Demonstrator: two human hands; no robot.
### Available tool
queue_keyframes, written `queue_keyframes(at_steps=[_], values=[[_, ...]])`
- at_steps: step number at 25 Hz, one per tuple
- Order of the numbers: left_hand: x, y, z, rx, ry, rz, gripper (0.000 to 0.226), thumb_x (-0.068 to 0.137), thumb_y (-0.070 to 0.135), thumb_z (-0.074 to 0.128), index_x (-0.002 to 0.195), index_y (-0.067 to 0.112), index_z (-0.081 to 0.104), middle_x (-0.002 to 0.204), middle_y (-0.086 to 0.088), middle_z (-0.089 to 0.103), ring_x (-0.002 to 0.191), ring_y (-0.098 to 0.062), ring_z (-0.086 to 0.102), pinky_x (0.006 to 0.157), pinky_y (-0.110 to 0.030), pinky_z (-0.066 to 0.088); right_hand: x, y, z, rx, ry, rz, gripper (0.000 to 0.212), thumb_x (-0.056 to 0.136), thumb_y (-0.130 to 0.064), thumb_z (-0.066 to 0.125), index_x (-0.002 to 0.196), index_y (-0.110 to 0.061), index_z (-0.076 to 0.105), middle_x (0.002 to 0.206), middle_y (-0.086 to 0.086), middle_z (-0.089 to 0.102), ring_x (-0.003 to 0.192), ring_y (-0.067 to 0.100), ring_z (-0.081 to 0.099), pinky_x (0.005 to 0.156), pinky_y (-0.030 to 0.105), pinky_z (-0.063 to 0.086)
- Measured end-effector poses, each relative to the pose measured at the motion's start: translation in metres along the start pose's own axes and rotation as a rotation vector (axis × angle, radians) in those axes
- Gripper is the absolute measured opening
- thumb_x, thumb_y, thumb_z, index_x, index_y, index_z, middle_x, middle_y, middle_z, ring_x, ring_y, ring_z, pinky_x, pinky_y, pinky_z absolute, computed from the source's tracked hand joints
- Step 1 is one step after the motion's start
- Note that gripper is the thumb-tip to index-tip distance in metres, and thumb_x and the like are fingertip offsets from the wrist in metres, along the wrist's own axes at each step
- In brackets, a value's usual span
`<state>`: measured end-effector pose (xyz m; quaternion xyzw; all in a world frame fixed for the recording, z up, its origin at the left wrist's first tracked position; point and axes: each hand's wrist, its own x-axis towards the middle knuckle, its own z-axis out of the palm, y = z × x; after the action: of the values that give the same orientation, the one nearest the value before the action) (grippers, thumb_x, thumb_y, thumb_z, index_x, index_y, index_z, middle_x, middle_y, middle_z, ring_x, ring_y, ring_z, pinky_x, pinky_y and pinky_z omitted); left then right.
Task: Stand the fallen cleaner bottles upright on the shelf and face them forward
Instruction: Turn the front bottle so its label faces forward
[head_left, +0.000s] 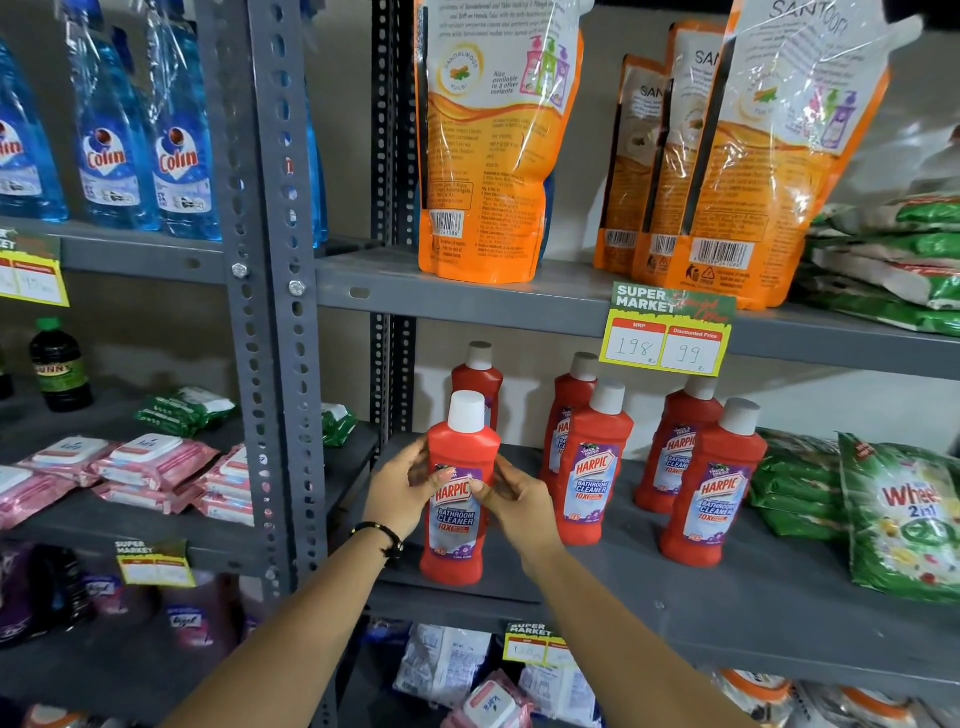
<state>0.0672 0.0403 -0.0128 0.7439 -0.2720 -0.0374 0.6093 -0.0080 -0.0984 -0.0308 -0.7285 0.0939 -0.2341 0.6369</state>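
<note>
At the far left, blue Colin bottles (179, 156) stand on an upper shelf, and below them pink wipe packs (150, 460) lie in flat stacks beside a dark bottle with a green cap (58, 366). A grey slotted upright (270, 312) divides that bay from the next.

Right of the upright, the left hand (402, 486) curls against the left side of a red Harpic bathroom cleaner bottle (457, 499), thumb laid over the label; a dark bracelet (382, 535) circles the wrist. The bottle stands upright near the front edge of the grey middle shelf (727, 597), white cap up, its label facing forward. The right hand (511, 501) closes on the bottle's right side, fingertips pinching at the label — both hands have hold of it.

Behind this bottle stands a second Harpic (480, 379), mostly hidden. Further right, two pairs of Harpic bottles stand upright, one behind the other: the nearer middle one (592, 467) and the nearer right one (714, 493) both show their labels forward. Above them a yellow price tag (667, 332) reading 198 and 99 hangs from the shelf edge, under orange Santoor refill pouches (498, 140). At the far right, a green Wheel detergent pack (904, 514) leans — stacked green packs lie behind it.
</note>
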Motion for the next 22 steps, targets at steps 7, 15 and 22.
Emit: queue_keyframes(at_steps=[7, 15, 22], values=[[-0.020, 0.052, 0.046, 0.276, 0.537, 0.659, 0.016, 0.083, 0.027, 0.056, 0.093, 0.016, 0.061, 0.094, 0.002, 0.062, 0.094, -0.012, 0.049, 0.087, -0.020, 0.038, -0.010, -0.017, -0.052, -0.010, 0.277, -0.103, 0.020, 0.082, 0.003, 0.064, 0.100, -0.005, 0.066, 0.075, -0.001, 0.066, 0.063, -0.006, 0.063, 0.063, 0.006, 0.050], [0.022, 0.075, 0.120, 0.072, 0.213, 0.633, 0.009, 0.084, 0.009, 0.056, 0.084, 0.014, 0.064, 0.087, -0.004, 0.066, 0.081, -0.006, 0.055, 0.070, -0.015, 0.046, 0.003, -0.037, -0.105, -0.009, 0.459, -0.215, 0.026, 0.081, 0.004, 0.065, 0.083, -0.021, 0.067, 0.082, 0.001, 0.069, 0.072, 0.002, 0.064, 0.075, 0.024, 0.051], [0.066, 0.050, 0.160, -0.057, 0.046, 0.311, 0.041, 0.075, 0.006, 0.068, 0.114, 0.014, 0.057, 0.122, -0.007, 0.057, 0.115, -0.021, 0.051, 0.103, -0.036, 0.040, 0.025, -0.025, -0.138, -0.120, 0.425, -0.165, 0.054, 0.082, -0.004, 0.066, 0.131, -0.018, 0.049, 0.123, -0.006, 0.055, 0.104, 0.005, 0.055, 0.075, 0.002, 0.046]])
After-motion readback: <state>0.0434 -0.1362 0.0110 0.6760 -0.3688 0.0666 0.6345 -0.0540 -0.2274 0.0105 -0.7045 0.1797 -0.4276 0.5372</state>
